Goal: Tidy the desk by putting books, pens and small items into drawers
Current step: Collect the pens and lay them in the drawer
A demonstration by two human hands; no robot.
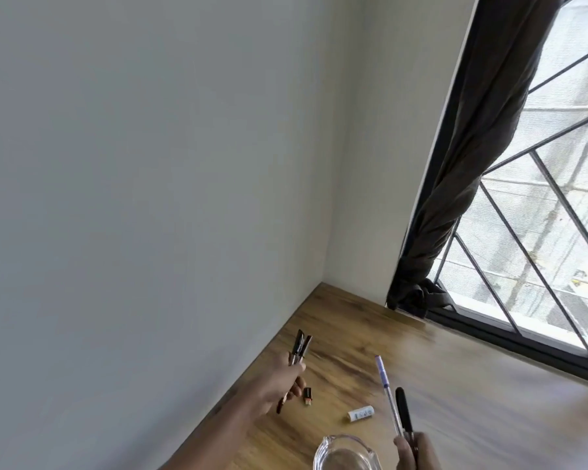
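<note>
Left hand: the left hand (287, 378) is curled round a bundle of dark pens (299, 347), left of the glass dish and farther from the viewer; the pens' long axis runs up and slightly right, tips clear above the fingers, tails showing below the palm.

Small dark item: a small dark item with an orange end (307, 396), possibly a USB stick or lighter, lies on the table (353, 334) just right of the left hand, up-left of the glass dish; the left hand is much the nearer one.

Glass dish: a clear glass dish (345, 451), ashtray-like, sits at the bottom edge of view; it looks empty, though only part of it shows.

White tube: a small white tube (360, 413) lies on its side just above the glass dish, long axis rising a little to the right, between the two hands and somewhat nearer the right.

Right hand: the right hand (413, 451) sits just right of the glass dish, pinching a clear pen with a lilac cap (386, 391) and a black pen (404, 412); both point up and slightly left.

Drawers: none in view, so where the pens must travel cannot be told.

Next move, as a guess: both hands are full, so the loose items probably wait until the pens are stowed.
</note>
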